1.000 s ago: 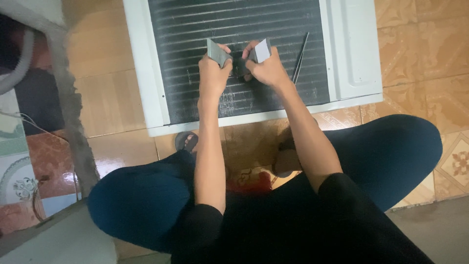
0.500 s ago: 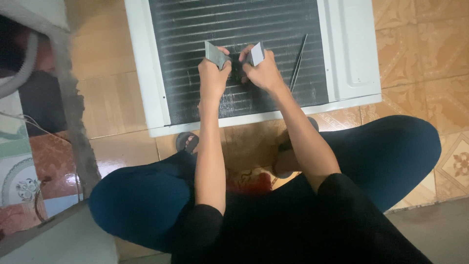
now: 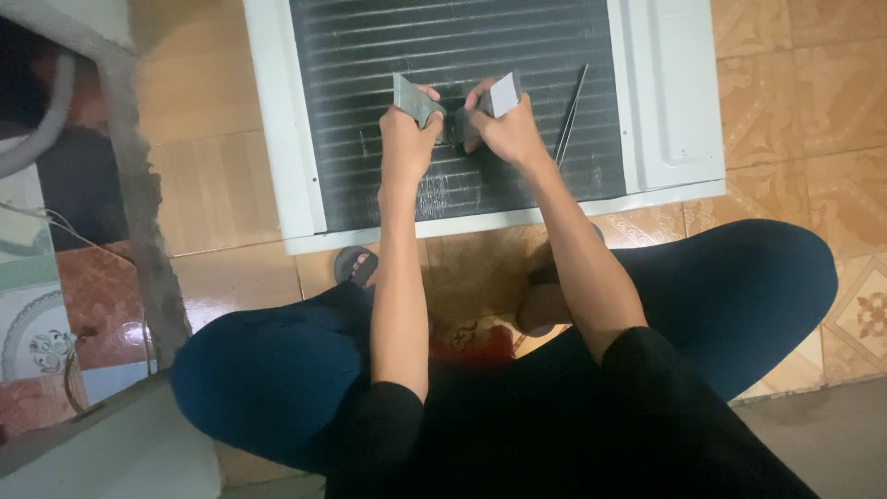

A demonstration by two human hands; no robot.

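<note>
Grey metal filled both fists: the left hand (image 3: pixel 407 139) was curled tight around one flat grey blade (image 3: pixel 413 100), the right hand (image 3: pixel 504 134) around a second, paler blade (image 3: pixel 504 93). Both pressed on the dark finned coil (image 3: pixel 462 55) of a white air-conditioner casing (image 3: pixel 277 139) lying on the tiled floor (image 3: pixel 212 185). One thin rod (image 3: pixel 570 115) lay on the fins just right of the hands.

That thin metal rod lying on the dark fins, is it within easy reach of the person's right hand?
Probably yes. The thin rod lies on the finned panel just beside the right hand, nothing between them, though that hand already holds a small grey piece.
</note>
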